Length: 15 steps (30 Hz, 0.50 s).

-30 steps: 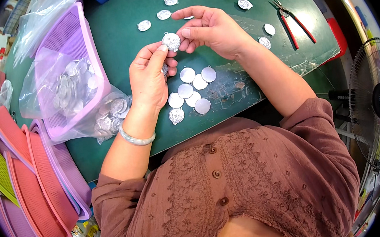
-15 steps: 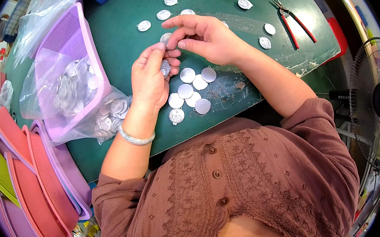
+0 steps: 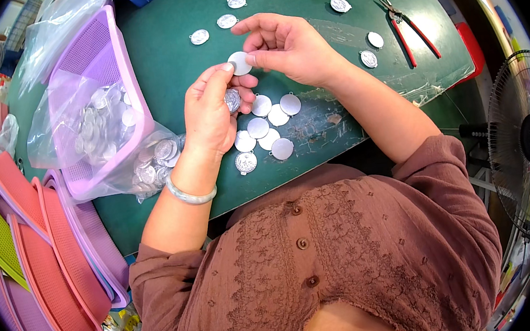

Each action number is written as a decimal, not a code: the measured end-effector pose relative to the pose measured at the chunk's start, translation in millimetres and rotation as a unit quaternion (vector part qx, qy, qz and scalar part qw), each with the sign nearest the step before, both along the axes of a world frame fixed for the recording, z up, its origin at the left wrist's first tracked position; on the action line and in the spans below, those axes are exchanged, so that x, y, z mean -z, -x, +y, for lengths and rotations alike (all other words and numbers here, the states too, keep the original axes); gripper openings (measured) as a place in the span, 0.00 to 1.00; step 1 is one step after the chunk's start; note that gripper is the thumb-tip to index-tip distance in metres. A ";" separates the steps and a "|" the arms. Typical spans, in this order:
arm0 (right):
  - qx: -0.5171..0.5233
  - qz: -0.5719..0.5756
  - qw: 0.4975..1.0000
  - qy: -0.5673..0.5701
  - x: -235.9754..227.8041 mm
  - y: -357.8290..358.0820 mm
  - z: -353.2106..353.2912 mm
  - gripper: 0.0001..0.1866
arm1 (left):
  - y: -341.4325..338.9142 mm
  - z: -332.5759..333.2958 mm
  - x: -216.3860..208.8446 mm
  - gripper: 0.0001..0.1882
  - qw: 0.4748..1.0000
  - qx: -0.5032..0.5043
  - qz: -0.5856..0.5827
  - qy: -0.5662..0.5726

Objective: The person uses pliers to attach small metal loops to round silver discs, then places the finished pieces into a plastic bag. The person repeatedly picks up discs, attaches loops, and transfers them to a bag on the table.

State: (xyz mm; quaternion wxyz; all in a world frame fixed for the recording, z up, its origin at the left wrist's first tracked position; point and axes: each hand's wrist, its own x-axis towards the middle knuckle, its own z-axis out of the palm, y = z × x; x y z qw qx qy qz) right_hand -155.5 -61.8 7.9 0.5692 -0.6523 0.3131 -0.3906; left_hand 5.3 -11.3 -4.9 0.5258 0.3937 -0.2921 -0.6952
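Between my two hands is a plain-faced silver medal (image 3: 241,63). My left hand (image 3: 207,110) pinches its left edge with the thumb, and curled fingers hold another medal (image 3: 232,100) with a raised pattern. At the plain medal's right edge, thumb and fingertips of my right hand (image 3: 297,54) close on it. Just below the hands lies a cluster of smooth-backed medals (image 3: 258,128) with small loops. A patterned medal (image 3: 246,162) lies nearer the table edge. Farther off, several medals (image 3: 227,21) are scattered on the green table (image 3: 162,22).
Red-handled pliers (image 3: 402,28) lie open at the right, near two medals (image 3: 368,59). On the left, a purple basket (image 3: 141,113) holds a clear bag of medals (image 3: 92,128); more bagged medals (image 3: 156,163) spill beside it. Stacked pink baskets (image 3: 50,250) stand lower left; a fan (image 3: 518,141) is at right.
The plain medal, partly covered by my fingers before, now shows its flat face. My right hand has shifted slightly up and away from the left; medals on the table look unmoved.
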 end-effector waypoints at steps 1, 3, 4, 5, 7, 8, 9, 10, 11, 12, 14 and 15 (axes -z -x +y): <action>-0.001 -0.003 1.000 -0.014 -2.4 0.2 0.9 0.20 | 1.1 0.3 -1.9 0.08 1.000 -0.002 -0.017 0.006; -0.005 -0.003 1.000 -0.028 -3.4 0.2 1.4 0.19 | 2.7 0.7 -3.1 0.07 0.998 -0.014 -0.055 0.015; -0.008 -0.001 1.000 -0.028 -2.6 0.0 1.5 0.19 | 3.3 0.9 -3.1 0.07 0.997 -0.025 -0.078 0.018; -0.011 0.002 1.000 -0.029 -2.2 -0.2 1.6 0.19 | 3.4 1.0 -3.2 0.07 0.994 -0.035 -0.100 0.021; -0.010 0.005 0.999 -0.033 -2.6 -0.6 2.3 0.19 | 3.0 0.9 -4.2 0.06 0.992 -0.039 -0.116 0.025; -0.010 0.006 0.999 -0.035 -2.7 -0.7 2.5 0.19 | 2.8 0.8 -4.5 0.05 0.991 -0.041 -0.124 0.027; -0.012 0.007 0.999 -0.036 -2.4 -1.0 2.5 0.19 | 2.7 0.9 -4.5 0.05 0.990 -0.042 -0.129 0.025; -0.014 0.007 0.999 -0.038 -2.0 -1.1 2.4 0.19 | 2.7 0.7 -4.4 0.05 0.990 -0.042 -0.134 0.023; -0.017 0.008 0.999 -0.040 -1.8 -1.1 2.4 0.19 | 2.6 0.8 -4.4 0.05 0.989 -0.043 -0.139 0.020; -0.018 0.010 0.999 -0.042 -1.9 -1.1 2.5 0.19 | 2.5 0.8 -4.7 0.05 0.989 -0.042 -0.138 0.019; -0.020 0.013 0.999 -0.045 -2.3 -0.9 2.7 0.19 | 2.2 1.0 -5.5 0.04 0.990 -0.039 -0.136 0.017; -0.021 0.013 0.999 -0.047 -2.8 -1.0 3.0 0.19 | 2.1 1.2 -5.3 0.04 0.990 -0.038 -0.133 0.017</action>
